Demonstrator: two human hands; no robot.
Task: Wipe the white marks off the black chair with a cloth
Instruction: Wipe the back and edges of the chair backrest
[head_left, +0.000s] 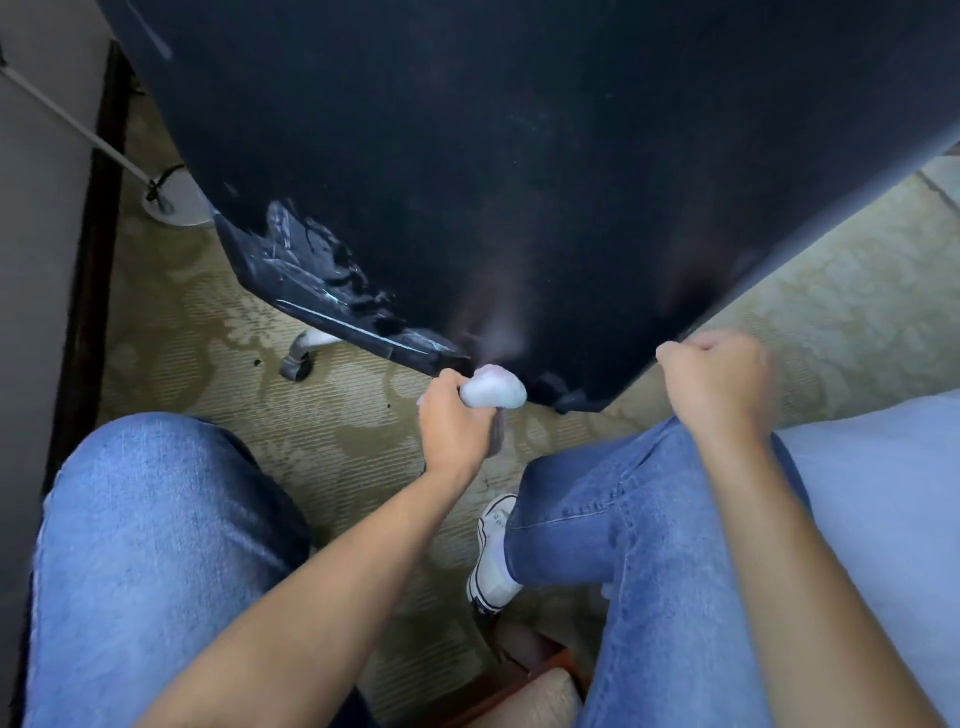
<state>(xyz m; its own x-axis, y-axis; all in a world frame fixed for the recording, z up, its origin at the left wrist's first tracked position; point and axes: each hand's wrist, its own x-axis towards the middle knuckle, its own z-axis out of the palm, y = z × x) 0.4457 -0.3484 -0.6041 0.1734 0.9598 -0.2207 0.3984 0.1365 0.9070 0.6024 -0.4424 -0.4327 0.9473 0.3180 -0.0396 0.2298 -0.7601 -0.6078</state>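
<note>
The black chair (519, 156) fills the upper part of the head view, its back tilted toward me. A faint white smear (501, 332) shows near its lower edge, and scuffed white scratches (306, 270) mark its lower left corner. My left hand (454, 421) grips a bunched white cloth (493, 392) and holds it against the chair's bottom edge, just below the smear. My right hand (719, 382) is curled around the chair's lower right edge.
Patterned beige carpet (831, 291) covers the floor. A chair caster (297, 361) stands at the left, a lamp base (176, 202) with a cable behind it. My knees in blue jeans (156, 545) and a white shoe (493, 556) sit below. A dark-edged wall (41, 260) runs along the left.
</note>
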